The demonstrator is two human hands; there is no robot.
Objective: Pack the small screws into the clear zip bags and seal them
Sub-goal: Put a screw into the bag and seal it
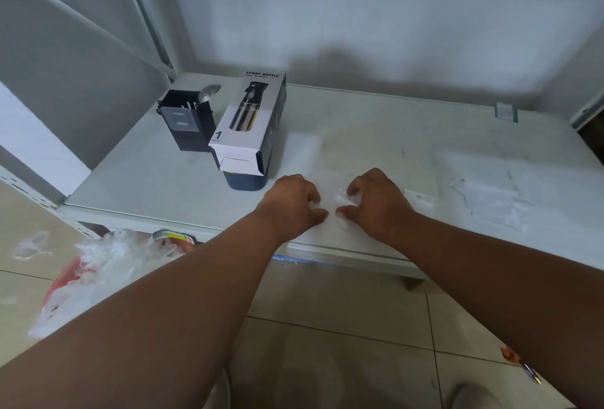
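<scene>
Both my hands are on the white shelf [170,180] near its front edge, with a small clear zip bag [340,201] between them. My left hand [292,203] has its fingers curled and pinches the bag's left end. My right hand [376,203] pinches the right end between thumb and fingers. The bag lies flat on the shelf and is blurred; I cannot make out screws inside it. A loose pile of clear zip bags [490,203] lies on the shelf to the right.
A white spray bottle box [248,121] leans over a dark container [245,181] just left of my left hand. A black holder with a spoon [188,121] stands further left. Crumpled clear plastic [98,265] lies on the tiled floor below.
</scene>
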